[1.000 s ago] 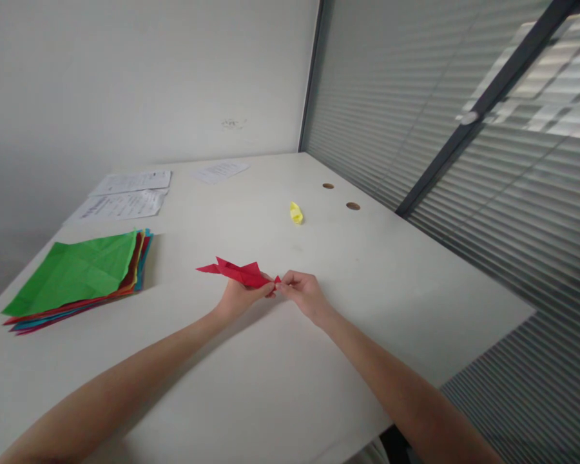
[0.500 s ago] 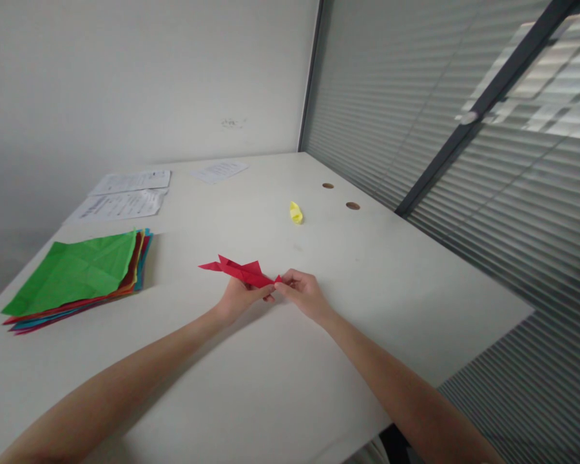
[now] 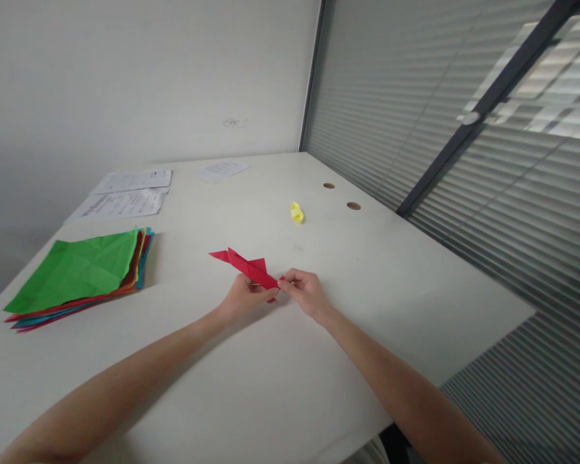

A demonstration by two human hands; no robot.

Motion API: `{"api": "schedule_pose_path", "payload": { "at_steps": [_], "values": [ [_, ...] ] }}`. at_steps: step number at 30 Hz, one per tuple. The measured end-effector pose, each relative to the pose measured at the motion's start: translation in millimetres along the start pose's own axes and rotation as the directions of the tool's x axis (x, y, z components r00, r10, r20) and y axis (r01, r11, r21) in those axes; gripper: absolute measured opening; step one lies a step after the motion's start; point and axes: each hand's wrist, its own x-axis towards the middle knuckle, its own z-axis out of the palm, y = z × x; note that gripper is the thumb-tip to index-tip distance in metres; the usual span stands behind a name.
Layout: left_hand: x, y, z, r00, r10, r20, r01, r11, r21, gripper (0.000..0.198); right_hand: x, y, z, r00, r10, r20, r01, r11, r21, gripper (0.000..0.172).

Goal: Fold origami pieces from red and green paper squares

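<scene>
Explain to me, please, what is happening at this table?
A person sits or stands at a white table, with a folded red paper in both hands. The left hand holds it from below, while the right hand pinches its right end. Its pointed end sticks out to the left. A small yellow folded paper lies beyond the hands, and a stack of coloured paper lies to the left.

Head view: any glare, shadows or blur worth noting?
Head view: bright patches over the blinds, upper right; head view: soft shadow along the left forearm; head view: red folded paper fairly crisp, but print on the white papers illegible.
</scene>
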Motion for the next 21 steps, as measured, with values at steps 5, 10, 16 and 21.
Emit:
{"api": "schedule_pose_path", "payload": {
  "at_steps": [5,10,16,21],
  "values": [
    [-0.4,-1.9,-0.4,1.000,-0.021,0.000,0.021,1.000,-0.012,0.023,0.7,2.3,0.4,1.000,0.011,-0.016,-0.011,1.000,0.007,0.034],
    [-0.5,0.3,-0.6,1.000,0.003,-0.009,-0.003,0.999,-0.052,0.026,0.0,0.4,0.5,0.999,0.035,-0.005,-0.034,0.999,0.042,0.032],
    [0.4,-3.1,0.0,1.000,-0.024,0.002,0.024,0.999,-0.045,0.027,0.0,-0.4,-1.6,1.000,0.016,0.001,-0.016,0.999,0.027,0.028],
    [0.0,-4.8,0.7,0.999,-0.040,-0.008,0.040,0.999,-0.010,0.032,0.3,2.4,-0.9,1.000,0.015,0.020,-0.016,0.999,0.031,0.029]
  ]
}}
